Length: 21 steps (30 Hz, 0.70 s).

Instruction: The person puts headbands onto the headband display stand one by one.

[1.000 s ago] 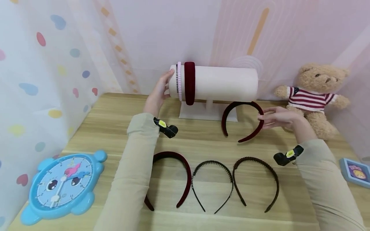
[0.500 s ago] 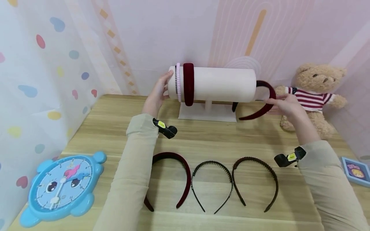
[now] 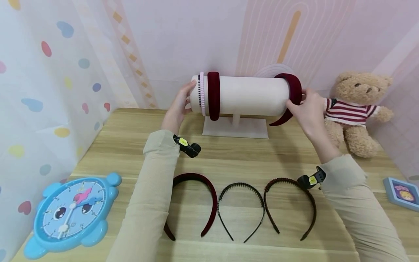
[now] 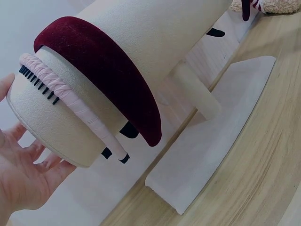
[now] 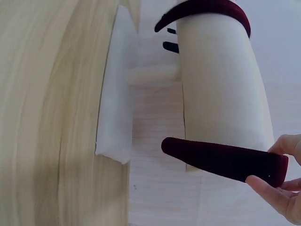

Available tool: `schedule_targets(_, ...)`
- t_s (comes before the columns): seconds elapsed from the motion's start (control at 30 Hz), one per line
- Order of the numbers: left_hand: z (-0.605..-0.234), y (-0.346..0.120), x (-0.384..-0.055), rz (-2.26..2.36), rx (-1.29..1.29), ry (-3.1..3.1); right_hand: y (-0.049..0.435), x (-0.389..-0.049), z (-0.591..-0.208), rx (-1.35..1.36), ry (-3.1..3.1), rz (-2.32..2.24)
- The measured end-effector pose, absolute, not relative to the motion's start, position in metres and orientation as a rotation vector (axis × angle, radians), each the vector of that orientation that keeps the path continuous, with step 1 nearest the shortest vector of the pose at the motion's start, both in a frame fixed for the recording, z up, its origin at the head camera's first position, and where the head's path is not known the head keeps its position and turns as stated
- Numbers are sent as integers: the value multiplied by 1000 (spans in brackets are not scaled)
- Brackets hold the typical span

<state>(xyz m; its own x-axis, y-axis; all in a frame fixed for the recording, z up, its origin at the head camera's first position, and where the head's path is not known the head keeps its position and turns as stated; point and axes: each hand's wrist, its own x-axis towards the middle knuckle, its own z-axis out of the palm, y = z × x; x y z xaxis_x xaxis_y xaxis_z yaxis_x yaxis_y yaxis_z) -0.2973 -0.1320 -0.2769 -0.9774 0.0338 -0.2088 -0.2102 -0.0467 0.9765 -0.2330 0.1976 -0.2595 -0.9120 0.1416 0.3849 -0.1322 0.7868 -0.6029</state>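
A cream headband display stand (image 3: 252, 95), a padded roll on a short post and flat base (image 3: 217, 127), stands at the back of the table. My left hand (image 3: 178, 103) holds the roll's left end, thumb and fingers spread around it. Near that end sit a pink wrapped headband (image 4: 77, 106) with black teeth beside it, and a wide dark red velvet headband (image 3: 214, 96). At the right end my right hand (image 3: 307, 111) pinches another dark red velvet headband (image 5: 218, 157) between thumb and fingers. This band arches around the roll's right end, one tip pointing down in front.
In front lie a dark red headband (image 3: 211, 193), a thin black toothed headband (image 3: 263, 203) and a brown toothed one (image 3: 313, 203). A blue toy clock (image 3: 37, 222) is at left. A teddy bear (image 3: 351, 111) sits at right, near a small blue frame (image 3: 391, 187).
My right hand has raised the dark red headband from below the roll's right end and moved it left, around that end. My left hand has stayed at the left end.
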Motion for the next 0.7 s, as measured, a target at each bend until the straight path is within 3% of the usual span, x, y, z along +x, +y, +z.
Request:
schedule_targets(0.4,-273,-130,-295,2148,-205,2026,182,-229,-268,129,-2635,554)
schedule_targets(0.7,-275,-131,-298,2171,-206,2003,234,-254,-246,488,-2862,1135)
